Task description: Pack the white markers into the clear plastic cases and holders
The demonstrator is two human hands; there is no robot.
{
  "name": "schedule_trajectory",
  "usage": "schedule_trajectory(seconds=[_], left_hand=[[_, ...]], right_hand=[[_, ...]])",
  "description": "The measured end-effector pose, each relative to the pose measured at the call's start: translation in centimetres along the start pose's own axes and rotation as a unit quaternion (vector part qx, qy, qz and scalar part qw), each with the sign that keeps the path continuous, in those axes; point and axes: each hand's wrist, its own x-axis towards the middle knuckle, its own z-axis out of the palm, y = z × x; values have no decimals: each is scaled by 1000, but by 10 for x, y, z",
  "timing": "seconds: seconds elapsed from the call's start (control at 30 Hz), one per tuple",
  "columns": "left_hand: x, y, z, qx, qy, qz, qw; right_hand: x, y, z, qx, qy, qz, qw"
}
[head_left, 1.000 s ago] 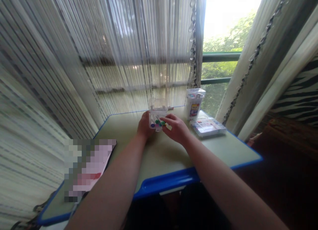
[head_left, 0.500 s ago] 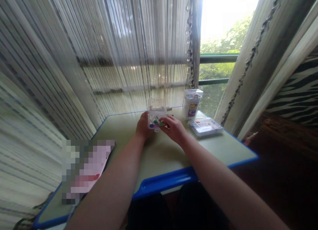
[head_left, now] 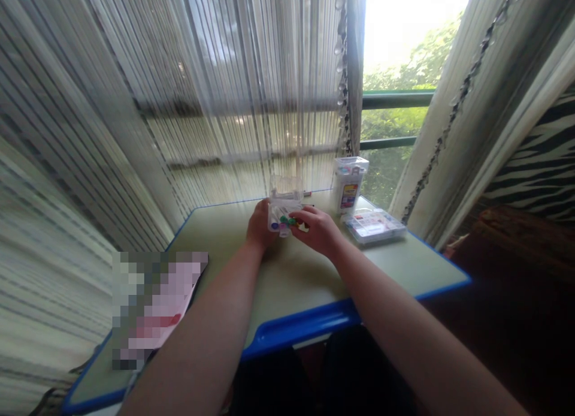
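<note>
A clear plastic case point(head_left: 273, 215) with its lid up stands over the middle of the table, its opening facing me. Inside lie several white markers point(head_left: 283, 220) with coloured ends; blue, green and purple ones show. My left hand point(head_left: 259, 223) is wrapped round the left side of the case, its fingers partly hidden behind it. At the right side of the opening, my right hand point(head_left: 318, 227) has its fingertips closed on a green-ended marker point(head_left: 292, 220). Most of that marker is hidden by the fingers and the case.
A tall clear container point(head_left: 348, 185) with a label stands at the back right of the blue-edged table point(head_left: 296, 278). In front of it lies a flat clear box point(head_left: 375, 226). A pen point(head_left: 307, 193) lies behind my right hand. A blurred pink item point(head_left: 166, 302) lies at left.
My right hand has shifted slightly, and the green-ended marker at its fingertips sits a little further into the case. My left hand keeps its hold. The view has tilted slightly.
</note>
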Motion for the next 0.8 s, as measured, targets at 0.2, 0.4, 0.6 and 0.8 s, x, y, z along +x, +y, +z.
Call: schedule_trajectory(seconds=[0.2,0.4,0.6,0.8], left_hand=[[0,2,-2,38,-16,-17,999],[0,2,-2,38,-27,-6,999],[1,2,-3,46,-26,-9,999],[2,0,-1,47,-18,1,999]], right_hand=[[-1,-3,-1,14,1,-2,1000],[0,1,2,10,6,-7,1000],[0,0,2,-4,2,0,1000],[0,-1,1,-17,-8,22,1000]])
